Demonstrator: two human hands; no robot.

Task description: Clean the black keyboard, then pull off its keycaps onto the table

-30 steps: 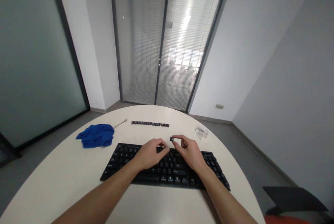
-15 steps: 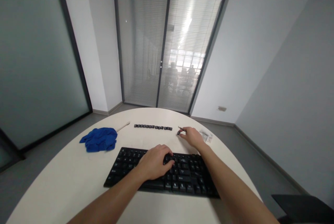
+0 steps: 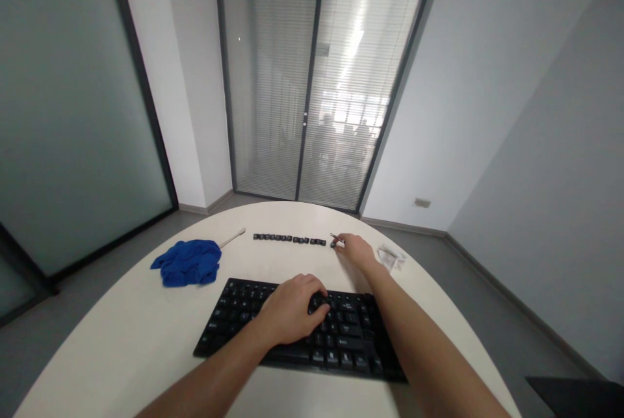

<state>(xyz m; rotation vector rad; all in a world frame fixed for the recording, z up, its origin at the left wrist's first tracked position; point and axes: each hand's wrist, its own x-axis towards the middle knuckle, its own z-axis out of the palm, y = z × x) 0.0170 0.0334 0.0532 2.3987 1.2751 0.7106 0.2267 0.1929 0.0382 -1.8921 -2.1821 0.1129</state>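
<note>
- Observed left hand [image 3: 291, 311] on keyboard [image 3: 337, 335], loosely unclenched.
- Observed right hand [image 3: 357, 252] beyond keyboard, grasping slim tool [image 3: 336, 237], with keycap [image 3: 333, 245] at fingertips.
- Noted keycap row [image 3: 290, 238] beyond keyboard.

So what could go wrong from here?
The keycap at the right hand is close to the keycap row, so a nudge might disturb the line. The slim tool poking from that hand could catch a keycap. The left hand, resting on the keyboard, might shift it.
</note>
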